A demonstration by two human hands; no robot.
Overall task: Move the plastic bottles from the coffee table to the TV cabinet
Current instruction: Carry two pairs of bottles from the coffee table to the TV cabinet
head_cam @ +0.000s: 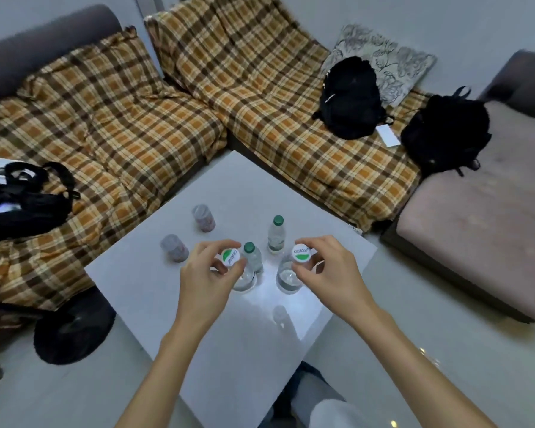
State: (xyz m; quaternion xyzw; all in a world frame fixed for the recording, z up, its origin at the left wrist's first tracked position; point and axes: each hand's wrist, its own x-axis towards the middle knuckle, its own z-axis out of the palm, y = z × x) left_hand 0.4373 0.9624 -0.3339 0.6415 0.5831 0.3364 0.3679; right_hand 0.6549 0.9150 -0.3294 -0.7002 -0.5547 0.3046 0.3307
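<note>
Two clear plastic bottles with white-and-green caps stand near the middle of the white coffee table (155,291). My left hand (209,273) grips the neck of the left bottle (244,281) just under its cap. My right hand (323,270) grips the neck of the right bottle (286,281) the same way. Two smaller green-capped bottles stand just behind, one (254,257) between my hands and one (276,234) farther back. Two small clear bottles with pale caps (203,217) (174,247) stand to the left. The TV cabinet is out of view.
A corner sofa with a plaid cover (130,118) wraps the table's far sides. Black backpacks (351,98) (445,132) lie on it at right, another black bag (25,199) at left. A brown ottoman (482,230) sits right; a dark round stool (73,332) stands by the table's left corner.
</note>
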